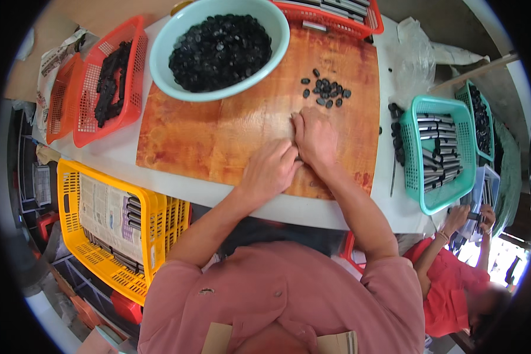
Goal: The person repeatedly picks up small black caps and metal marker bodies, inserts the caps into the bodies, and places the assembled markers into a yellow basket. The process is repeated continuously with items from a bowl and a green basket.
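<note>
Curls left hand (pixel 268 171) and right hand (pixel 315 138) close together over the wooden board (pixel 206 130), toward its front edge.
Seems to pinch a small dark piece (pixel 300 158), mostly hidden, in closed fingers of left hand; cannot tell the grasp of right hand. Could drop it by loose pinching, or, by sliding right hand too far forward, scatter the black oval pieces (pixel 325 89) lying just beyond, toward the board's far right corner.
</note>
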Demonstrator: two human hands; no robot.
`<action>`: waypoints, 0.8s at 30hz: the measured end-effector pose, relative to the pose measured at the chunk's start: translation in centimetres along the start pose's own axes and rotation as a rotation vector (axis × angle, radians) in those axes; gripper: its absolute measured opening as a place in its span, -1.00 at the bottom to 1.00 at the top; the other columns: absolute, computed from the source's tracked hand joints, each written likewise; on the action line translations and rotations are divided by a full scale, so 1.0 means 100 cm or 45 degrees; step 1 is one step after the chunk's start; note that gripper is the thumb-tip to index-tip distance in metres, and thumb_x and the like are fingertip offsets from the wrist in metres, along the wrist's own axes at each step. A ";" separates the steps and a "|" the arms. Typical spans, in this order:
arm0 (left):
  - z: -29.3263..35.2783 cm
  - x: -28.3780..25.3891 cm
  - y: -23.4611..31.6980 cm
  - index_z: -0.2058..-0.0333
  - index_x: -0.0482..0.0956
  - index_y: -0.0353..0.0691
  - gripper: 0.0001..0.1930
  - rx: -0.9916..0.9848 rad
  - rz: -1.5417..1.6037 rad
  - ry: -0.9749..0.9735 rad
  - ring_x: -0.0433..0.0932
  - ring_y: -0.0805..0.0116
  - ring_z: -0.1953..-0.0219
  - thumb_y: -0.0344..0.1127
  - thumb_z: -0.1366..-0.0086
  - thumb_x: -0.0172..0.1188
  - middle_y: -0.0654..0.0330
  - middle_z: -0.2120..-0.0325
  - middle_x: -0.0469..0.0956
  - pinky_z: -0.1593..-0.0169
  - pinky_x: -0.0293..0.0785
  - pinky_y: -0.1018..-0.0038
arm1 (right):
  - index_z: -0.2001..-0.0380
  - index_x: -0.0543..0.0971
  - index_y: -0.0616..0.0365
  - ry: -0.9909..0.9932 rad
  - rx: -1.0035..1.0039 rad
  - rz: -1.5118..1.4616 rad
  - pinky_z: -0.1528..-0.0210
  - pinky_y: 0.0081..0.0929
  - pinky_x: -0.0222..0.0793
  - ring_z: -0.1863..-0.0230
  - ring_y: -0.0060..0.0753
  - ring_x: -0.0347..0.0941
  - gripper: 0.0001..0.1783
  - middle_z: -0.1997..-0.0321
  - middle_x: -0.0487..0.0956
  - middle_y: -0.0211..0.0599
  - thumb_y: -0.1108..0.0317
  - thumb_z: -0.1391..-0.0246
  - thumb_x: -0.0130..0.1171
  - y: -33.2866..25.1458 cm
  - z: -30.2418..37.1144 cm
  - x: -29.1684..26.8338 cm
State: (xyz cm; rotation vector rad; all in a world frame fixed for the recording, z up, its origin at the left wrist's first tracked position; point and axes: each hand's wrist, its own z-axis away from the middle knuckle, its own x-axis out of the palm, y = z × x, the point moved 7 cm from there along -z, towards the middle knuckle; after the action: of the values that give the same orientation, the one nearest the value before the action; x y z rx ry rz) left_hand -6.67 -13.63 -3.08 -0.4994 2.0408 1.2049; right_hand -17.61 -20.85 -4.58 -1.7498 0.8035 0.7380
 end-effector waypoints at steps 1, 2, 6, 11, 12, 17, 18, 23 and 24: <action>0.001 -0.002 0.003 0.34 0.56 -0.29 -0.78 -0.001 -0.005 0.028 0.52 0.01 0.31 -0.37 -0.09 0.42 0.08 0.37 0.44 0.27 0.46 0.20 | 0.47 0.57 0.21 0.009 -0.005 -0.018 0.18 0.04 0.44 0.32 0.14 0.56 -0.72 0.41 0.61 0.00 0.24 -0.24 0.17 -0.001 0.000 -0.002; 0.004 -0.001 0.005 0.34 0.56 -0.28 -0.78 0.008 -0.030 0.034 0.53 0.02 0.30 -0.36 -0.09 0.42 0.08 0.37 0.45 0.26 0.46 0.20 | 0.46 0.58 0.22 -0.015 0.044 -0.005 0.19 0.04 0.44 0.32 0.16 0.57 -0.71 0.39 0.62 0.02 0.23 -0.25 0.15 0.003 0.004 0.001; 0.014 -0.010 0.006 0.34 0.55 -0.25 -0.76 0.032 -0.202 0.173 0.56 0.07 0.26 -0.31 -0.09 0.42 0.10 0.35 0.48 0.19 0.49 0.21 | 0.36 0.62 0.23 -0.093 0.122 -0.029 0.27 0.08 0.45 0.34 0.25 0.57 -0.64 0.29 0.64 0.15 0.17 -0.30 0.03 0.000 0.001 0.000; 0.010 0.003 -0.013 0.24 0.60 -0.25 -0.74 0.025 -0.055 0.040 0.57 -0.03 0.10 -0.29 -0.12 0.38 0.02 0.24 0.55 0.03 0.51 0.14 | 0.55 0.53 0.23 0.210 0.177 -0.723 0.40 -0.36 0.28 0.48 -0.45 0.34 -0.52 0.57 0.50 -0.32 0.19 -0.43 -0.09 0.034 0.003 -0.009; 0.015 0.003 -0.020 0.17 0.57 -0.30 -0.66 -0.049 0.127 0.096 0.58 -0.07 0.12 -0.30 -0.09 0.38 -0.03 0.27 0.58 0.06 0.51 0.10 | 0.52 0.55 0.26 0.230 0.334 -0.741 0.37 -0.40 0.30 0.45 -0.50 0.36 -0.50 0.55 0.53 -0.32 0.15 -0.45 -0.05 0.045 0.005 -0.005; 0.085 -0.098 -0.016 0.05 0.53 -0.35 -0.55 -0.523 0.394 -0.007 0.66 -0.03 0.11 -0.28 -0.11 0.40 -0.11 0.18 0.67 0.05 0.55 0.23 | 0.48 0.53 0.24 0.067 0.219 -0.899 0.32 -0.52 0.28 0.41 -0.59 0.30 -0.49 0.51 0.41 -0.43 0.05 -0.46 0.03 0.061 -0.002 0.014; 0.111 -0.119 -0.023 0.05 0.52 -0.37 -0.57 -0.513 0.492 0.120 0.68 0.08 0.07 -0.34 -0.13 0.38 -0.06 0.19 0.68 0.01 0.58 0.27 | 0.48 0.53 0.24 0.050 0.232 -0.862 0.32 -0.54 0.26 0.41 -0.59 0.28 -0.49 0.51 0.41 -0.45 0.06 -0.46 0.03 0.056 -0.002 0.014; 0.233 -0.253 -0.031 0.06 0.56 -0.26 -0.60 -0.648 -0.231 0.338 0.58 0.11 0.16 -0.41 -0.08 0.38 0.05 0.23 0.56 0.07 0.54 0.31 | 0.52 0.48 0.22 0.080 0.162 -0.792 0.38 -0.55 0.18 0.45 -0.62 0.23 -0.50 0.52 0.36 -0.48 0.07 -0.45 0.05 0.053 0.001 0.015; 0.261 -0.271 -0.040 0.07 0.56 -0.24 -0.61 -0.727 -0.353 0.300 0.58 0.06 0.14 -0.44 -0.08 0.36 0.04 0.18 0.56 0.07 0.54 0.27 | 0.53 0.46 0.21 0.082 0.138 -0.775 0.39 -0.57 0.16 0.47 -0.64 0.21 -0.49 0.53 0.34 -0.48 0.07 -0.45 0.06 0.052 0.000 0.014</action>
State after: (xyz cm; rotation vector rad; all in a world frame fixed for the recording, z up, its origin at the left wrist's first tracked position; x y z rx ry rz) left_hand 24.00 6.45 6.13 -1.2022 1.7100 1.6057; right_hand -20.92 -22.35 -8.52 -1.7906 0.3068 0.2254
